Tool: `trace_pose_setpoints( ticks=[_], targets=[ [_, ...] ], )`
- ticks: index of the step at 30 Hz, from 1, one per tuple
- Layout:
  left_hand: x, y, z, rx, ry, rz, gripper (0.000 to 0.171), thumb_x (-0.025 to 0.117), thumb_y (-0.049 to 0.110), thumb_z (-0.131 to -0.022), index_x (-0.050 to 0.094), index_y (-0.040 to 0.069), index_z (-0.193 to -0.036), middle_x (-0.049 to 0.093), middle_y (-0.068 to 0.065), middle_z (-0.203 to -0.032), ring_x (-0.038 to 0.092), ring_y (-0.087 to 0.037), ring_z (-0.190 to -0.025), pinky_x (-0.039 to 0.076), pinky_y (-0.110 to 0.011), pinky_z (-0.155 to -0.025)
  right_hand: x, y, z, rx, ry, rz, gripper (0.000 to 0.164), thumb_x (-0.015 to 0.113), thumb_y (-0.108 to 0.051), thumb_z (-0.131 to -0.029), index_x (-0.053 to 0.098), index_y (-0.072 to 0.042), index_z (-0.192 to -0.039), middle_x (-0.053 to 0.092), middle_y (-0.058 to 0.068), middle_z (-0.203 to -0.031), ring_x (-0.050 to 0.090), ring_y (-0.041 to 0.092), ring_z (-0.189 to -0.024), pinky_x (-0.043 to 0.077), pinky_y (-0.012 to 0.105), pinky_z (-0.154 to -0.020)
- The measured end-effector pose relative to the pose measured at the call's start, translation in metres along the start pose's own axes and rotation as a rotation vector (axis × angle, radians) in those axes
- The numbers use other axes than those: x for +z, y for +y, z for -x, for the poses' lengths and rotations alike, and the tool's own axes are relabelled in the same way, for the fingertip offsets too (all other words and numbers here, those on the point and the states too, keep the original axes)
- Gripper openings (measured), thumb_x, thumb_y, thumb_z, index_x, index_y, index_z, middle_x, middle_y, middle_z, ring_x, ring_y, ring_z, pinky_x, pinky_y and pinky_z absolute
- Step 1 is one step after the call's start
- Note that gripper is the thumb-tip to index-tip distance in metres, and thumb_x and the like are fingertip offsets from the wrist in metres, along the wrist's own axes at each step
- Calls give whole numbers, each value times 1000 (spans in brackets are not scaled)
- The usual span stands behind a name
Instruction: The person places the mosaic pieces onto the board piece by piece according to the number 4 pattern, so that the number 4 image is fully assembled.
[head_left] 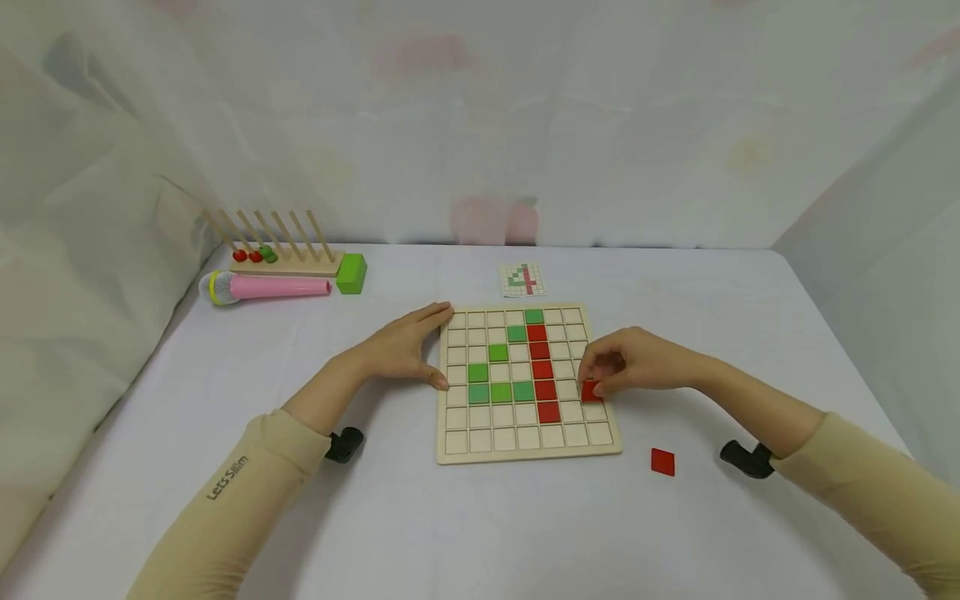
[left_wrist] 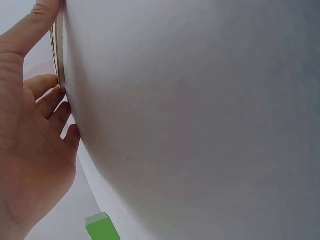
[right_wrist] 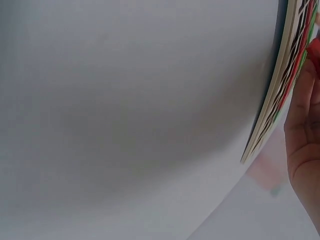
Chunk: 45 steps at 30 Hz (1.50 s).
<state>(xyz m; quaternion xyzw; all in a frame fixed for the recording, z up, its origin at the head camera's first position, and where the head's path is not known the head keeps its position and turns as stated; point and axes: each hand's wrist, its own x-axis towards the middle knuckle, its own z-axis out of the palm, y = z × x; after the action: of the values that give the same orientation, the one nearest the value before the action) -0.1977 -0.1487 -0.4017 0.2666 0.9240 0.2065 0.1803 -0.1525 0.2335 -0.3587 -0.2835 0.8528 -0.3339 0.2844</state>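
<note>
A wooden grid board (head_left: 509, 437) lies flat on the table with green tiles (head_left: 498, 352) and a column of red tiles (head_left: 541, 369) in its cells. My left hand (head_left: 401, 346) spreads along the board's left side, thumb and fingers touching its edge. In the left wrist view, the fingers of the left hand (left_wrist: 37, 125) rest against the board's side. Over the board's right edge, my right hand (head_left: 637, 358) pinches a red square tile (head_left: 592, 391) between thumb and fingers. Part of that tile (right_wrist: 314, 50) shows in the right wrist view.
A loose red tile (head_left: 663, 462) lies right of the board. Behind the board is a small pattern card (head_left: 522, 280). At the back left stand a pegged wooden rack (head_left: 288, 265), a pink toy microphone (head_left: 277, 287) and a green block (head_left: 351, 273).
</note>
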Motion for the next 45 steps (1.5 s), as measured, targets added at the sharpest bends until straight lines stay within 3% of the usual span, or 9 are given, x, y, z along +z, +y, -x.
trace_pose_setpoints(
  ticks=[8,17,45],
  targets=[
    [-1,3,0,6,2,7,124,87,56,-64,20,12,-159,16,-4,-168,14,-28,-157,21,-50,-127,20,-18,-11,-36,-30,-59,16,76,-13,-85,74,-18,-99,73,-1,-96,64,11,-83,56,20,-75],
    [-1,3,-1,8,-2,2,124,87,56,-64,20,11,-159,16,-5,-168,14,-28,-157,20,-50,-127,38,-29,-16,-90,-45,-87,17,76,-9,-84,77,-18,-99,74,-2,-95,66,7,-80,58,21,-72],
    [-2,4,2,-5,-2,9,124,87,55,-64,20,11,-159,16,-5,-168,13,-28,-157,20,-51,-127,54,-38,-13,-86,-6,-27,14,75,-5,-82,75,-18,-88,71,-5,-80,61,3,-69,56,19,-65]
  ],
)
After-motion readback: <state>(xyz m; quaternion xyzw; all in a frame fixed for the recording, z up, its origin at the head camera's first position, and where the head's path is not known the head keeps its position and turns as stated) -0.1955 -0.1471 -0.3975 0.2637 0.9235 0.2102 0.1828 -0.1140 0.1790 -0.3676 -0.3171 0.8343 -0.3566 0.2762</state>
